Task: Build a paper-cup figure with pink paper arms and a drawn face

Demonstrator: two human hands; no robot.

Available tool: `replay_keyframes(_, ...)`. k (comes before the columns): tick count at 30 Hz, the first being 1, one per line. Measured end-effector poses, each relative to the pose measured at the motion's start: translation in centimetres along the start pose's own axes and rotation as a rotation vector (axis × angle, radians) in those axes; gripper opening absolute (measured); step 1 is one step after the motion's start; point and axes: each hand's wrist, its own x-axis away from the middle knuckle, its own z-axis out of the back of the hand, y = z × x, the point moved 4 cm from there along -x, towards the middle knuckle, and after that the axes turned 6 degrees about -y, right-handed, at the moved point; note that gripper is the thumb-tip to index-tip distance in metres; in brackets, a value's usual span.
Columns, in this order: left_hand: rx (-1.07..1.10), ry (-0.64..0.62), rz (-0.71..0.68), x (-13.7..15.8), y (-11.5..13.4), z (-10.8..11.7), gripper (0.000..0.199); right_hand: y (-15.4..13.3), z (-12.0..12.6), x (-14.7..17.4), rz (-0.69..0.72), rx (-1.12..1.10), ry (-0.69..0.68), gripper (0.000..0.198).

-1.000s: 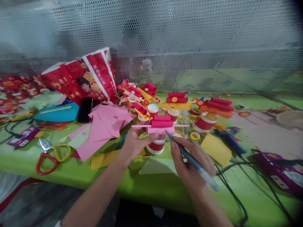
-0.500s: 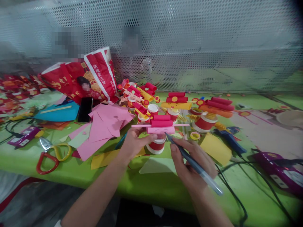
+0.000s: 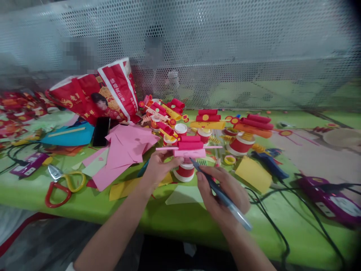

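One big metal mesh panel (image 3: 239,49) across the back, then one green table (image 3: 169,222) in front of it, loaded with craft stuff. One red bag (image 3: 84,96) at the back left. Several overlapping pink sheets (image 3: 129,143), can't get an honest count. Two bare hands at work: left hand (image 3: 159,165), right hand (image 3: 225,184). Two purple power strips, one on the right (image 3: 329,203) and one on the left. One pair of scissors (image 3: 55,173), blades toward the back, red and yellow handle loops toward the front edge.

One pink figure (image 3: 189,153) is being held, front and centre over the table: one pink roll with two red rolls stacked above, on one red drum base (image 3: 184,174). Behind it to the right are one yellow figure (image 3: 208,124) and one orange figure (image 3: 251,129), plus a jumbled cluster on the left I can't count. One phone (image 3: 101,131), one pen (image 3: 208,180), one little yellow ring (image 3: 229,160).

Pink figure stands upright, rolls running left to right, nearly level. Left hand is closed in on its left side, thumb in front, fingers partly hidden. The pen's long axis is diagonal, tip up-left, back end down-right; right hand has it pinched tight. Tip's right by the pink roll's lower edge, can't tell if it's touching.
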Motion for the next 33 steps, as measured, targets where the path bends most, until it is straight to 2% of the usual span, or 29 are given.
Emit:
replay_keyframes(3, 0.009, -0.023, -0.007, -0.1, -0.2, -0.1, 0.033, 0.3, 0.0, 0.2, 0.007, -0.018, 0.004, 0.020)
replay_keyframes(12, 0.036, 0.050, 0.053, -0.2, -0.3, -0.3, 0.031, 0.8, -0.4, 0.2, 0.001, 0.019, 0.013, 0.020)
replay_keyframes(22, 0.028, 0.059, 0.060, -0.1, -0.1, -0.3, 0.030, 0.7, -0.7, -0.3, 0.011, -0.017, 0.039, 0.019)
replay_keyframes(33, 0.009, 0.051, 0.052, -0.1, -0.4, -0.1, 0.033, 0.5, -1.1, -0.4, -0.011, -0.006, -0.005, 0.018)
